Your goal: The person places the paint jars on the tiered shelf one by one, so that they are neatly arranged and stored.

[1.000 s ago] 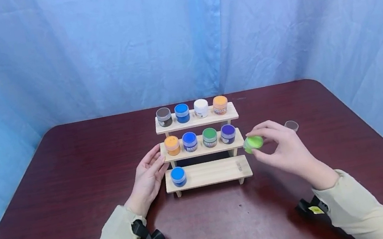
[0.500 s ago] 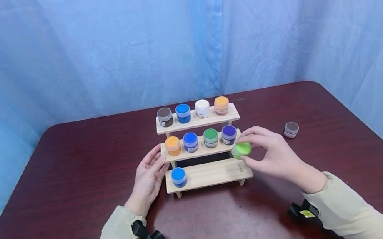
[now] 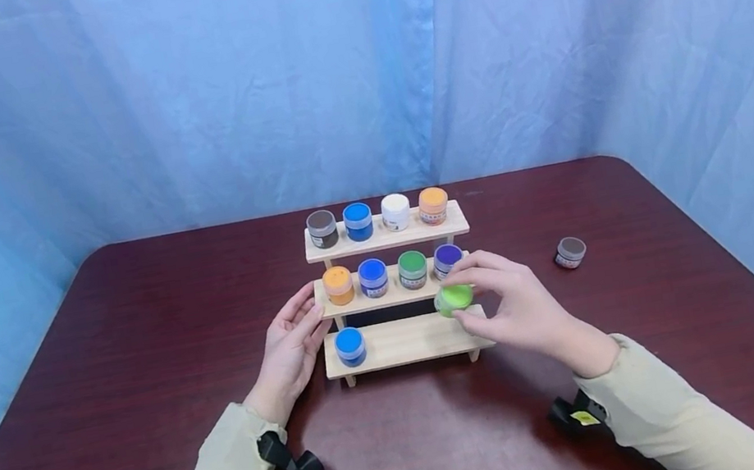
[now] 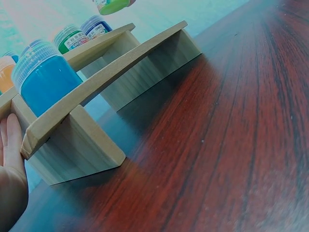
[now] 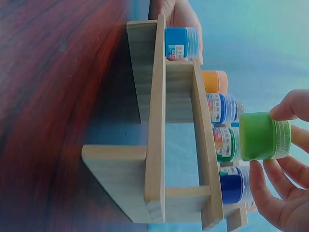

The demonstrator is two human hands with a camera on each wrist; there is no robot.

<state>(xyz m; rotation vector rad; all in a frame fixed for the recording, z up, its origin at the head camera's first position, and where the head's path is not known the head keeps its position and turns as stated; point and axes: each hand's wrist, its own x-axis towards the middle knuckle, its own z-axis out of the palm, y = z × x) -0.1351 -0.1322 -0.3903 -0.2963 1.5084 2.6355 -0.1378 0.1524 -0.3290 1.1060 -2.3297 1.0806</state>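
My right hand (image 3: 512, 304) pinches a light-green paint jar (image 3: 453, 299) between thumb and fingers. The jar hangs above the right part of the bottom shelf of a three-tier wooden rack (image 3: 410, 342), tilted, with air under it in the right wrist view. My left hand (image 3: 289, 351) holds the rack's left end at the middle shelf, its thumb at the shelf's edge. On the bottom shelf, a blue paint jar (image 3: 350, 347) stands at the left end. Orange (image 3: 338, 285), blue (image 3: 373, 278), green (image 3: 413, 270) and purple (image 3: 448, 260) jars line the middle shelf; my right fingers partly overlap the purple one.
On the top shelf stand a dark brown jar (image 3: 322, 229), a blue jar (image 3: 358, 222), a white jar (image 3: 396, 213) and a light-orange jar (image 3: 433, 206). Another brown jar (image 3: 570, 252) sits on the dark red table (image 3: 142, 349) to the right. Blue curtains (image 3: 247, 82) hang behind.
My right hand has carried the light-green jar leftward, from beside the rack's right end to over the bottom shelf. The brown jar on the table has come into full view. My left hand stays put.
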